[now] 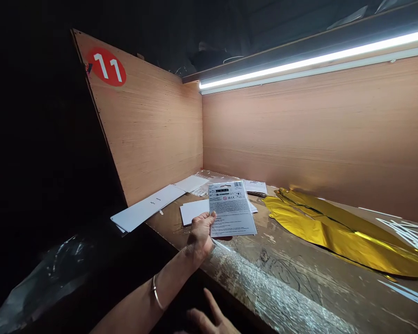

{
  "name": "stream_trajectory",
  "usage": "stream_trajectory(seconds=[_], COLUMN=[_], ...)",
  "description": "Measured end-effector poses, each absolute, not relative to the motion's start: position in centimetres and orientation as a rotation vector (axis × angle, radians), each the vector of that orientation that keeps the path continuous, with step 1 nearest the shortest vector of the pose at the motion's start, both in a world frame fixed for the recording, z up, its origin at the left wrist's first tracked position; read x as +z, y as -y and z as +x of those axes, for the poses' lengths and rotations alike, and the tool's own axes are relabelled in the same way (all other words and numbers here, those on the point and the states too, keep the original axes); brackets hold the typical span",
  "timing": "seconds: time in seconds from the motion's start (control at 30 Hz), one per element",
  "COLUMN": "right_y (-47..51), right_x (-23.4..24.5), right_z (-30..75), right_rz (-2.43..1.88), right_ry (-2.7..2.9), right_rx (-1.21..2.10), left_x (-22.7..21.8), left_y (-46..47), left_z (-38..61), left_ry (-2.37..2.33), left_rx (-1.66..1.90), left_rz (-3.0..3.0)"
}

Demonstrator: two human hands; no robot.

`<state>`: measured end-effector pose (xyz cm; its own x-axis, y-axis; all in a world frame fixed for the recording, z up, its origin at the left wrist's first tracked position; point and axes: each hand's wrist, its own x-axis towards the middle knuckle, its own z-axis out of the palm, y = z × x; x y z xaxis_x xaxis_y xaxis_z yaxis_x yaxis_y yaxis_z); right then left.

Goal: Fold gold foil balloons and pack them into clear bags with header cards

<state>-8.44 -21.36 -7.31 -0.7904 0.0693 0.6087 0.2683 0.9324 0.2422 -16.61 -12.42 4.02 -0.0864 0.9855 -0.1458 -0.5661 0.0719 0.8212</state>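
Observation:
My left hand (201, 234), with a bracelet on its wrist, pinches the lower left edge of a printed packaging card (232, 211). Small text, a barcode and a hang slot show on the card, which is held up above the bench. Low in the picture, my right hand (211, 322) is partly cut off by the frame edge. Its visible fingers are spread and hold nothing. Behind the raised card, white cards (194, 211) lie on the bench, partly hidden by it.
A wooden bench (264, 246) carries gold foil balloons (320, 232), white sticks (407, 234) and a long white sheet (148, 206) overhanging its left edge. Clear crinkled plastic (264, 287) covers the front edge. Wooden panels (153, 120) enclose the back and left.

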Motion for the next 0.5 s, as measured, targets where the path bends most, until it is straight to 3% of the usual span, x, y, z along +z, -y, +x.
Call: stream_trajectory(seconds=[0.27,0.37,0.5], right_y=[16.8,16.0,14.8], right_x=[-3.0,-1.6,0.8], right_z=[0.8,4.7,7.4], right_rz=[-0.828,-1.138,-0.976], right_ry=[2.543,2.136,2.046], right_rx=[-0.061,-0.303,-0.478], left_x=[3.6,3.3,2.9], left_y=[11.9,11.4,11.2], left_z=[-18.4,-17.8,-15.3], left_ry=[-0.901,-0.888,-0.828], left_rx=[1.484,1.459,1.346], left_rz=[0.581,0.544,0.523])
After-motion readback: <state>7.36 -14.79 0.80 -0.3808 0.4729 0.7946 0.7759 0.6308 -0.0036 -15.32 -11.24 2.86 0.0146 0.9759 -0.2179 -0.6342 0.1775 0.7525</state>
